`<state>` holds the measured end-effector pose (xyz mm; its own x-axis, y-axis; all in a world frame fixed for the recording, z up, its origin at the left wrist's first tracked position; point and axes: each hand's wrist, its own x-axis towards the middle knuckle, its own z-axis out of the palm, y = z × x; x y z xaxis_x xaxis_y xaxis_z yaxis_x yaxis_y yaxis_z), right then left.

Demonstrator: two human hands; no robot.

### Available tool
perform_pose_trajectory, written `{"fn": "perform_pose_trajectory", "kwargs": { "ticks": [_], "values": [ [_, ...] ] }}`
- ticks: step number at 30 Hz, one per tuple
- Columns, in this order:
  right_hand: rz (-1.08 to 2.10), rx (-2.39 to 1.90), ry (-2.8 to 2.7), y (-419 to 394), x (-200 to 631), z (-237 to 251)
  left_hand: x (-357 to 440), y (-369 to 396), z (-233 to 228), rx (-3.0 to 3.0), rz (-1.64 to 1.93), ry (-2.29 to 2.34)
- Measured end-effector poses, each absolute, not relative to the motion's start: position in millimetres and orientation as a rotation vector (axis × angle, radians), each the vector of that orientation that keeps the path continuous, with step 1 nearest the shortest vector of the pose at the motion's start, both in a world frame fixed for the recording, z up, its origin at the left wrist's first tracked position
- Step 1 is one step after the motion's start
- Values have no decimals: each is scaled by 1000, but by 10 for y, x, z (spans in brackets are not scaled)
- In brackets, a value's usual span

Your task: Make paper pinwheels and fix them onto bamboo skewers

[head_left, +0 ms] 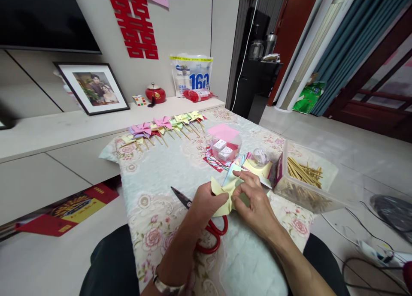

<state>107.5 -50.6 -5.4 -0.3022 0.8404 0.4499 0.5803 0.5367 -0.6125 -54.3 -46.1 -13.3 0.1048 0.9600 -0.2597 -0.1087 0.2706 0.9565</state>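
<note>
A pale yellow paper pinwheel point(222, 209) is held up over the table between my two hands, its corners folded in toward the middle. My left hand point(206, 203) grips its left side, thumb on the front. At its centre, the thumb and forefinger of my right hand point(252, 197) pinch the paper; whether a small pin is between them is hidden. Scissors with red handles point(208, 246) lie below my left hand, which partly covers them. Behind my right hand are sheets of coloured paper point(257, 167) and a small clear round container point(260, 156).
Finished pinwheels on sticks point(162, 123) line the table's far left edge. A clear round tub point(227, 148) holds small white boxes. On the right stands a clear plastic bin point(302, 197) of wooden sticks point(304, 172). A floral cloth point(151, 171) covers the table.
</note>
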Motion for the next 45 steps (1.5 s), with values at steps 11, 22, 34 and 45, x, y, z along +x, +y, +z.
{"fn": "perform_pose_trajectory", "kwargs": {
  "ticks": [11, 22, 34, 45],
  "values": [
    [451, -1170, -2017, -502, 1060, -74, -538, -450, -135, 1008, 996, 1221],
    [487, -1181, -2015, -503, 1063, -65, -525, -455, -140, 1048, 971, 1230],
    [762, -1128, -1588, -475, 1184, -74, -603, -442, -256, 893, 1018, 950],
    [1240, -1065, -1442, -528, 1058, -95, -574, -478, -201, 946, 997, 916]
  ]
}}
